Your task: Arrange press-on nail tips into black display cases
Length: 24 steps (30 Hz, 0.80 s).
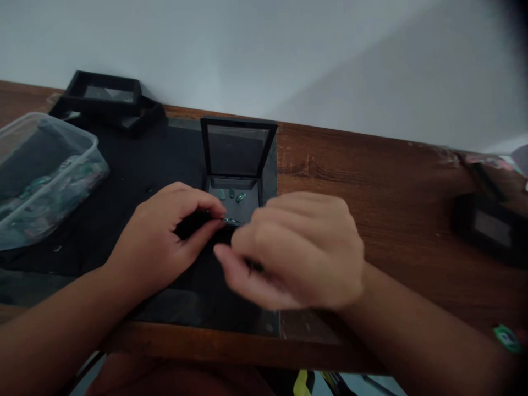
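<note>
My left hand [165, 234] pinches one end of a small shiny greenish piece [232, 221] between thumb and index finger, at the front of an open black case. My right hand [295, 250] is just to the right, slightly blurred, with its fingers curled near the piece's other end; whether it holds anything is hidden. The case's lid [239, 148] stands raised, with a clear window in a black frame. Inside the case's grey bottom [245, 212] lie several small green pieces [241, 197]. My right hand covers the case's front right corner.
At the left stands a clear plastic tub [93, 143] with many small greenish pieces. Two black frames [103, 104] are stacked behind it. A black mat [127, 192] lies on the wooden table [396, 209]. A black box [490, 228] sits far right, near a green item [508, 338].
</note>
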Each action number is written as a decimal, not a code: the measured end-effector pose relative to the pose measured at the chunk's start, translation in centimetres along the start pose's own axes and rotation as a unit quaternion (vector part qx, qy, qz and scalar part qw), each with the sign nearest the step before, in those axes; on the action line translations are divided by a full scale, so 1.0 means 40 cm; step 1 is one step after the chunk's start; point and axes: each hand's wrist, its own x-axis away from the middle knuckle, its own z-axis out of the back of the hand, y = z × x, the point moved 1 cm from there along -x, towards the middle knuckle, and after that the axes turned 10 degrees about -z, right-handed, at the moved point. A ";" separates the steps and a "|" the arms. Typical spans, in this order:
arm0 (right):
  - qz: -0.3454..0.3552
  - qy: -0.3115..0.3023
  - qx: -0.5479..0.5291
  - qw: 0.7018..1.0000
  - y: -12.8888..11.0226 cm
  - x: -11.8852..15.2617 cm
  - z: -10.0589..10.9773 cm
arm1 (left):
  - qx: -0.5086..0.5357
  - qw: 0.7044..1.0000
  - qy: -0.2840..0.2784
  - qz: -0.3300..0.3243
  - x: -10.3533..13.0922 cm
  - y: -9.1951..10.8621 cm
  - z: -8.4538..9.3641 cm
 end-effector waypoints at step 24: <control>0.076 0.141 0.011 0.987 0.072 -0.037 -0.036 | 0.038 0.994 0.078 0.072 0.008 -0.024 0.014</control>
